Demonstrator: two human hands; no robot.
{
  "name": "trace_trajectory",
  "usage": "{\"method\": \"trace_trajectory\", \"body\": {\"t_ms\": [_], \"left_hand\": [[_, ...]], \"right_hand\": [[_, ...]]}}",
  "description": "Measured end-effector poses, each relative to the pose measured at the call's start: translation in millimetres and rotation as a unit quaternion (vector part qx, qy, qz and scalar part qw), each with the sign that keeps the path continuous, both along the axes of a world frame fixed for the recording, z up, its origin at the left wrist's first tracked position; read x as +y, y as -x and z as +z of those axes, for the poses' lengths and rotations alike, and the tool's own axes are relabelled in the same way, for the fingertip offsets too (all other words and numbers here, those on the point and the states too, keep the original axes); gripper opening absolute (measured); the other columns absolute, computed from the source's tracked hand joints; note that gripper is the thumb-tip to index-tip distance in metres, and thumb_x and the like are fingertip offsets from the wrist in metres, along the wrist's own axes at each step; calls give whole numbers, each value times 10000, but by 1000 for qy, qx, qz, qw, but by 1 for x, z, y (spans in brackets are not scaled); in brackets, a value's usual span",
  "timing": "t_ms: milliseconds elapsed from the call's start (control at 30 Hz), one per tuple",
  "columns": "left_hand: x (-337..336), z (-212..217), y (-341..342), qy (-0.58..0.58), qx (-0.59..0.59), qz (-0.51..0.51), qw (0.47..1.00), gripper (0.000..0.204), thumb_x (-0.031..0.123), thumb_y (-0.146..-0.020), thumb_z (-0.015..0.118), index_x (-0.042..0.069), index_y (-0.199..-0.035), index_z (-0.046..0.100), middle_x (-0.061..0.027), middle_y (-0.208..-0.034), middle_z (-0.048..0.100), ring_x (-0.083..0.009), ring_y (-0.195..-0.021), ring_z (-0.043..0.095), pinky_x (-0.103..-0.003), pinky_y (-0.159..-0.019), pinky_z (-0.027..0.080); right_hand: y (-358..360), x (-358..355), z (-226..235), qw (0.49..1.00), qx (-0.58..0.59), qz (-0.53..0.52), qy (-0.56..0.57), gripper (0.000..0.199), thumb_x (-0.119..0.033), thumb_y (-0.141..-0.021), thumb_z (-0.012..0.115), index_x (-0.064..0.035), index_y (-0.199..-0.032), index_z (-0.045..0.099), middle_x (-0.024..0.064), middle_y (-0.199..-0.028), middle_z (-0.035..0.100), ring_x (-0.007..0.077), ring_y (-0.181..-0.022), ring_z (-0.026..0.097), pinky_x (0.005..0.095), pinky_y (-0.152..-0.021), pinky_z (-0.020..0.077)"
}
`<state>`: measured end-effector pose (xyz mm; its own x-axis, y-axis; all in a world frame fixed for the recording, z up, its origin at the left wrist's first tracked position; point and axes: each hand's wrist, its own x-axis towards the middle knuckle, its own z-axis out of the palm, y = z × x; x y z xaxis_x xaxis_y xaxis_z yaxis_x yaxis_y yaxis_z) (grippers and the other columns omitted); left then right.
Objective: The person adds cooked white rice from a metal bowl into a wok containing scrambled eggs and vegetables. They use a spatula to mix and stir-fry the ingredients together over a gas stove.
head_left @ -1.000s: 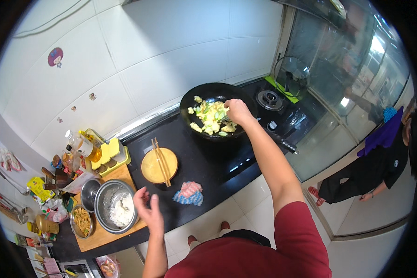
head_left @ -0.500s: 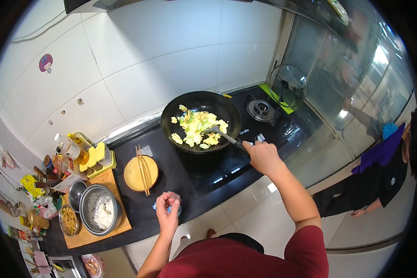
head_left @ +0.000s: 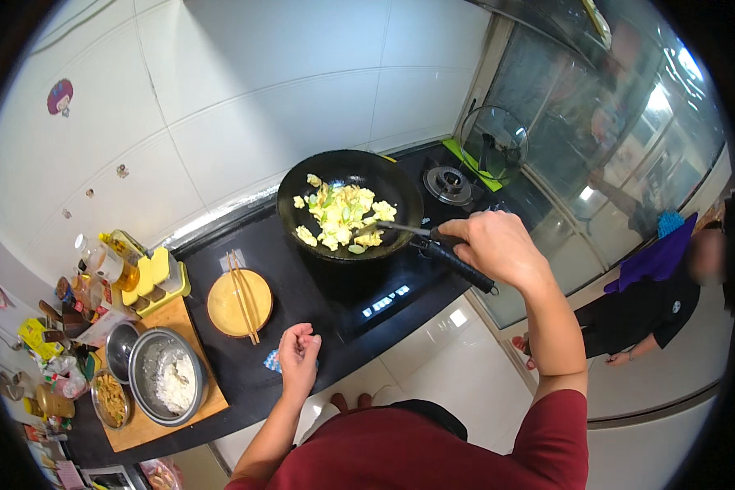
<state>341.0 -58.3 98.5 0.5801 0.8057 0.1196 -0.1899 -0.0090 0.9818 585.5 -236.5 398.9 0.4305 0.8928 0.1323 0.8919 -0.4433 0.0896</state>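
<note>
Wok: black wok (head_left: 351, 204) sits on the dark cooktop (head_left: 359, 286) at the far side of the tabletop, holding yellow scrambled egg (head_left: 343, 216) with green bits.
Right hand: your right hand (head_left: 494, 245) is wrapped around a dark handle; a slim metal utensil (head_left: 400, 231) runs from it into the wok. Whether you grip the utensil's handle or the wok handle (head_left: 465, 268), you cannot tell for certain.
Left hand: your left hand (head_left: 300, 359) hovers loosely curled at the tabletop's near edge, holding nothing, just over a small blue-patterned cloth (head_left: 271, 361).
Handling: expect the wok to be heavy, rigid and probably hot; take it only by the long handle. The egg looks soft and crumbly, so lift it from beneath.
Nearby: a round yellow dish (head_left: 238, 304) with chopsticks (head_left: 242, 296) across it; a steel bowl (head_left: 165, 385) of something white on a wooden board (head_left: 204, 400).
</note>
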Motion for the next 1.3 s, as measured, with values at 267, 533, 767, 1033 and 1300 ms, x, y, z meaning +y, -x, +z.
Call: {"method": "trace_trajectory", "body": {"t_ms": [267, 533, 767, 1033, 1300], "left_hand": [[-1, 8, 5, 47, -25, 6, 999, 233, 53, -914, 640, -8, -1130, 575, -41, -999, 576, -67, -815, 543, -229, -778, 489], [-9, -19, -8, 24, 5, 103, 994, 221, 93, -920, 643, 7, -1117, 593, -22, -945, 586, -67, -826, 539, -216, -764, 472], [-46, 10, -34, 6, 29, 130, 991, 201, 74, -949, 604, 23, -1142, 580, -10, -978, 565, -83, -896, 552, -210, -799, 471], [-61, 1, -12, 13, -2, 195, 981, 157, 69, -947, 611, 22, -1096, 591, -10, -974, 596, -83, -885, 551, -219, -805, 455], [-59, 5, -27, 10, 2, 166, 986, 153, 76, -967, 574, 22, -1108, 593, -27, -1023, 580, -104, -896, 556, -252, -814, 469]], "right_hand": [[-16, 77, -81, 999, -16, 7, -30, 299, -189, -824, 638, -178, -1118, 690, 156, -837, 687, 353, -774, 681, 456, -681, 551], [-115, 37, -35, 981, 154, -11, -114, 315, -232, -835, 646, -109, -1117, 713, 179, -1035, 702, 358, -991, 665, 430, -879, 520], [-205, 67, -66, 878, 463, -121, -37, 282, -217, -953, 505, -69, -1119, 679, 87, -649, 649, 94, -408, 483, 263, -362, 352], [-182, 109, -86, 851, 522, 31, -44, 288, -142, -900, 630, -65, -1174, 671, 46, -725, 640, 69, -467, 485, 214, -404, 360], [-118, 13, 14, 988, 44, 147, 15, 351, -115, -784, 696, -169, -1131, 701, 140, -971, 630, 339, -944, 637, 432, -823, 511]]}}
